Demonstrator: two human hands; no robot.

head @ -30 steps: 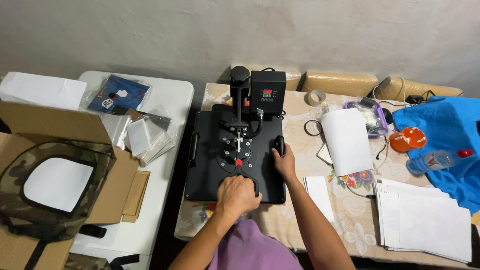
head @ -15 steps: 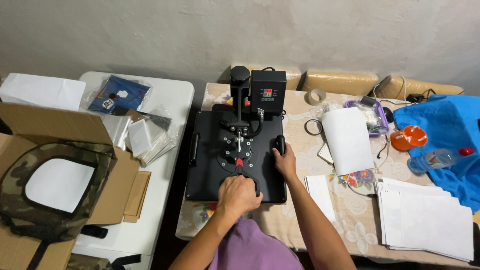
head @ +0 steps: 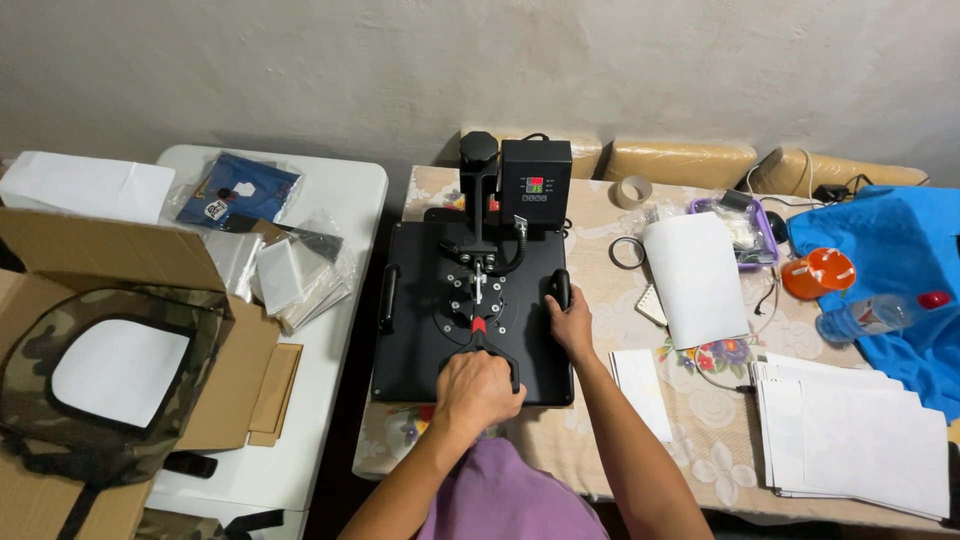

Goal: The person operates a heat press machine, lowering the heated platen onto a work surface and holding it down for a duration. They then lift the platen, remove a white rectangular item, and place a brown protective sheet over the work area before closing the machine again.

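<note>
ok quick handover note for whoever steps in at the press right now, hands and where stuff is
Left hand: gripped on the front handle of the black heat press.
Right hand: holding the press's right side handle.
Press: top plate lies down flat on the patterned table, controller box behind it.
Done: plate is down. Left: handle not yet released.
Nearby: white sheets at right, camouflage bag in a box at left.

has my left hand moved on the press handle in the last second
No. The left hand keeps the same grip on the handle, just below the red knob of the heat press.
</note>
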